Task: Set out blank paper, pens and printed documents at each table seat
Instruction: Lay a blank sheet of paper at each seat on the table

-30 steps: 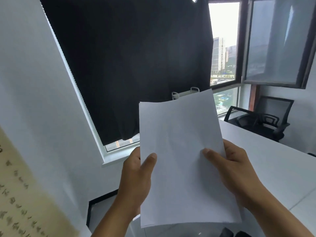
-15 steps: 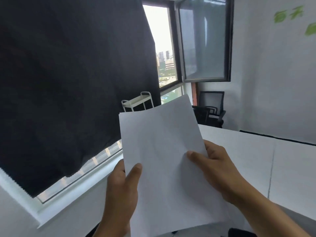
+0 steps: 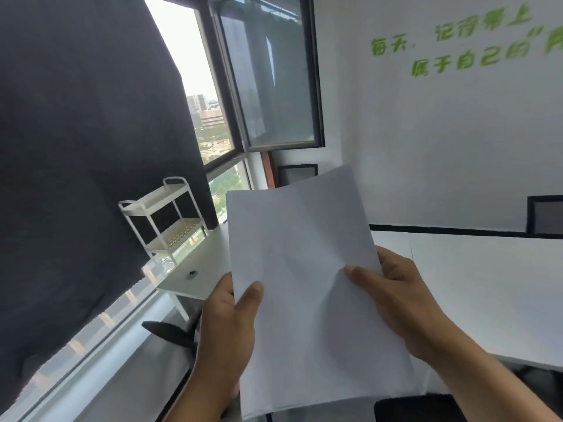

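Hands (image 3: 307, 318) hiding paper's (image 3: 307, 269) side edges

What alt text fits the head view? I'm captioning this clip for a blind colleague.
Two bare hands hold a stack of blank white paper sheets upright in front of the camera, the left hand gripping its left edge and the right hand its right edge. Behind are a long white table, a white wire shelf cart and a window with a dark curtain.
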